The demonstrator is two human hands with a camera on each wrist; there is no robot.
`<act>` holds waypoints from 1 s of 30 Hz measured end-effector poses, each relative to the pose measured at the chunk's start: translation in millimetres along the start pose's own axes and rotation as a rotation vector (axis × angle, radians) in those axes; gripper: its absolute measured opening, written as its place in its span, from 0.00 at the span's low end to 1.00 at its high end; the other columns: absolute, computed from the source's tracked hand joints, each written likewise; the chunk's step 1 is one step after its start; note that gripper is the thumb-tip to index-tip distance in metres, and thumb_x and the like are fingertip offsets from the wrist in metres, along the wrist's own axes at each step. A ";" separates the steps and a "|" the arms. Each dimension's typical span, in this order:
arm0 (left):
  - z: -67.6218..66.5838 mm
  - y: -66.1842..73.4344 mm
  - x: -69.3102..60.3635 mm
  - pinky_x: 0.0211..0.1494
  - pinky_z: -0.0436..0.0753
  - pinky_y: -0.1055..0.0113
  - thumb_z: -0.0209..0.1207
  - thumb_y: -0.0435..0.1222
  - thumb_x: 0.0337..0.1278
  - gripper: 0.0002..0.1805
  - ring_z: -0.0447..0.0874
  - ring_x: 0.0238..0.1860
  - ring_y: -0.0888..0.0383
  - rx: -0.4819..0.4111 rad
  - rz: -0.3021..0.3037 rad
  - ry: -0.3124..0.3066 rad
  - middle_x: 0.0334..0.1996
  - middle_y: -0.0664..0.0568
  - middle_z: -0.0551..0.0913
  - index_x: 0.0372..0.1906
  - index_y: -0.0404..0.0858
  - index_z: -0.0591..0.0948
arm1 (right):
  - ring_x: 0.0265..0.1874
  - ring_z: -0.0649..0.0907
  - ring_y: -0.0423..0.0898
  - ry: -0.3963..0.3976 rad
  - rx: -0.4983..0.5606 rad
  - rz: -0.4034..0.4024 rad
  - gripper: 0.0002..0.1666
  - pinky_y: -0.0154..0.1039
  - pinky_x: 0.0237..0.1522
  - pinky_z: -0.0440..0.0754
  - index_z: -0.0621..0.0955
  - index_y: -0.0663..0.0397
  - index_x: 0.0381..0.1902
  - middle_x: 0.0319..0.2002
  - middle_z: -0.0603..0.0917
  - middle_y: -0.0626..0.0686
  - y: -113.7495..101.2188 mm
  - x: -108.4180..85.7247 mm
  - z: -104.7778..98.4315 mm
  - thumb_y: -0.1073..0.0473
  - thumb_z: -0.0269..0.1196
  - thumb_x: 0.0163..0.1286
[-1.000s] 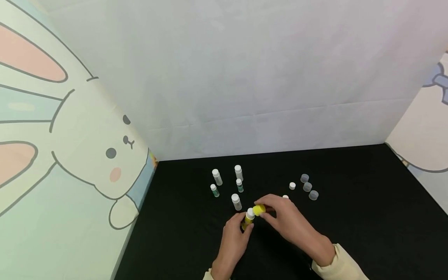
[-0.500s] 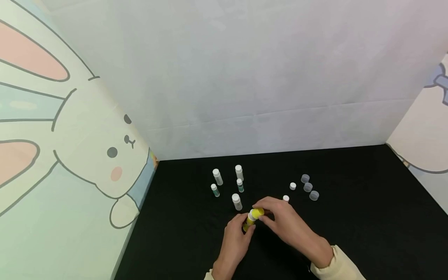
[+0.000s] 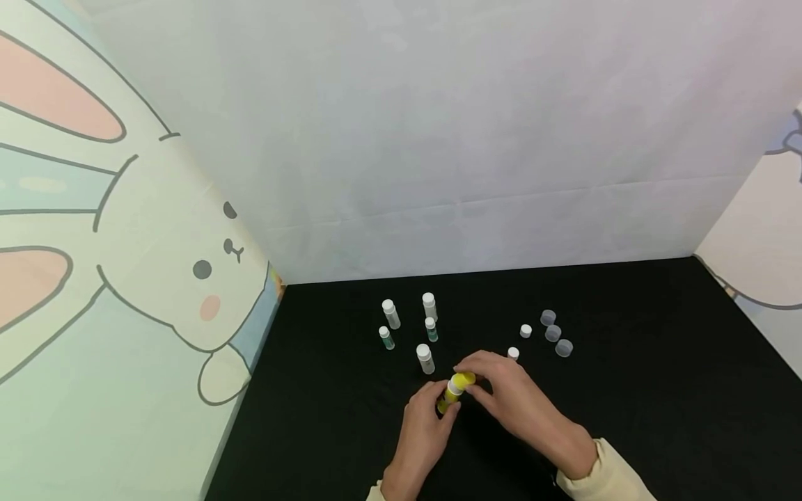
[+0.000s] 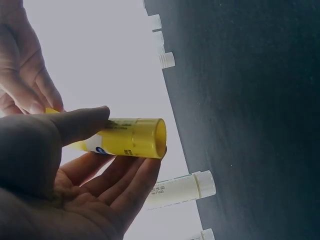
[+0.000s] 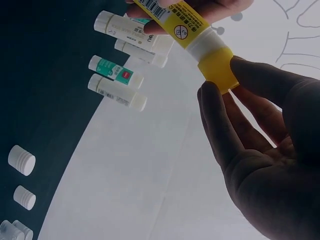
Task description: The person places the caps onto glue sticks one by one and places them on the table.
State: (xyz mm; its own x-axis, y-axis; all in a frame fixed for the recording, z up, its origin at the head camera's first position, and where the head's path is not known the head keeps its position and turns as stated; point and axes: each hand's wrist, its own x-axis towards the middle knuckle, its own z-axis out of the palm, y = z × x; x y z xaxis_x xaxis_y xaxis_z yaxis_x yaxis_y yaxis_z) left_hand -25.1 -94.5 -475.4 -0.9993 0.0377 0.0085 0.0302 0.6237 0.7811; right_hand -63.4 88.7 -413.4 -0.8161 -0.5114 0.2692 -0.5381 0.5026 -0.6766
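Observation:
A yellow glue stick (image 5: 177, 22) with a printed label is held by my left hand (image 3: 421, 426), its thumb and fingers round the tube. The tube leans, and its base faces the camera in the left wrist view. My right hand (image 3: 504, 390) pinches a yellow cap (image 5: 219, 69) between thumb and fingertips. The cap sits at the glue stick's white collar (image 5: 206, 44), in line with the tube. How deep it sits on the collar I cannot tell.
Several white and green glue sticks (image 3: 425, 359) stand capped on the black table (image 3: 626, 417), beyond my left hand. White caps (image 3: 525, 331) and clear caps (image 3: 553, 333) lie beyond my right hand. A white cloth wall (image 3: 476, 229) rises behind the table.
The yellow cap, first apart beside the glue stick's white top, has come over that top. The glue stick now tilts more to the right, toward the cap.

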 end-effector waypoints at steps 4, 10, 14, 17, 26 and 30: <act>0.3 0.1 -0.4 0.45 0.85 0.63 0.72 0.33 0.64 0.15 0.86 0.45 0.60 0.007 0.001 -0.008 0.46 0.56 0.87 0.55 0.40 0.87 | 0.47 0.88 0.46 -0.017 -0.013 -0.010 0.21 0.45 0.49 0.89 0.89 0.53 0.50 0.50 0.89 0.48 1.3 0.6 0.2 0.74 0.76 0.61; 0.9 -0.2 -1.0 0.49 0.86 0.61 0.72 0.32 0.64 0.16 0.88 0.48 0.59 0.021 0.012 -0.015 0.47 0.56 0.87 0.55 0.39 0.88 | 0.48 0.88 0.47 -0.073 -0.041 -0.033 0.19 0.45 0.50 0.88 0.89 0.54 0.50 0.50 0.89 0.48 2.7 0.8 0.6 0.73 0.76 0.62; 0.6 -0.1 -1.7 0.49 0.86 0.62 0.73 0.33 0.64 0.16 0.88 0.48 0.59 0.034 0.023 -0.013 0.47 0.57 0.87 0.55 0.39 0.88 | 0.48 0.88 0.47 -0.097 -0.045 -0.040 0.18 0.44 0.48 0.88 0.89 0.55 0.50 0.49 0.89 0.48 3.2 0.9 1.1 0.72 0.76 0.62; -0.3 0.4 -2.1 0.50 0.87 0.61 0.72 0.34 0.64 0.17 0.88 0.50 0.58 0.033 0.034 -0.022 0.50 0.55 0.88 0.56 0.38 0.88 | 0.47 0.88 0.47 -0.101 -0.047 -0.038 0.18 0.44 0.48 0.88 0.89 0.56 0.50 0.49 0.89 0.48 3.8 0.6 1.3 0.72 0.76 0.62; -3.0 0.0 -4.1 0.48 0.87 0.63 0.70 0.35 0.66 0.18 0.89 0.49 0.58 0.013 0.046 -0.064 0.52 0.50 0.90 0.59 0.38 0.87 | 0.45 0.87 0.45 -0.116 -0.047 -0.063 0.16 0.42 0.47 0.88 0.89 0.55 0.48 0.48 0.89 0.48 3.6 -1.3 1.7 0.72 0.74 0.64; -2.9 -1.3 -5.6 0.46 0.86 0.65 0.71 0.35 0.64 0.18 0.89 0.47 0.59 0.002 0.046 -0.064 0.51 0.51 0.91 0.58 0.39 0.88 | 0.45 0.86 0.43 -0.145 -0.038 -0.079 0.15 0.40 0.47 0.88 0.89 0.56 0.48 0.47 0.89 0.48 4.6 -1.8 1.2 0.72 0.73 0.66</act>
State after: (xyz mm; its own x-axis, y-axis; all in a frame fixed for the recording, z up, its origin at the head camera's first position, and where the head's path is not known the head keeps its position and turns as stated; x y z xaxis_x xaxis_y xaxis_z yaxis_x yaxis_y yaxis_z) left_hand -19.6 -97.8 -474.6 -0.9932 0.1160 0.0043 0.0760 0.6219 0.7794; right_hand -64.2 91.1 -417.9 -0.7331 -0.6446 0.2168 -0.6096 0.4816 -0.6297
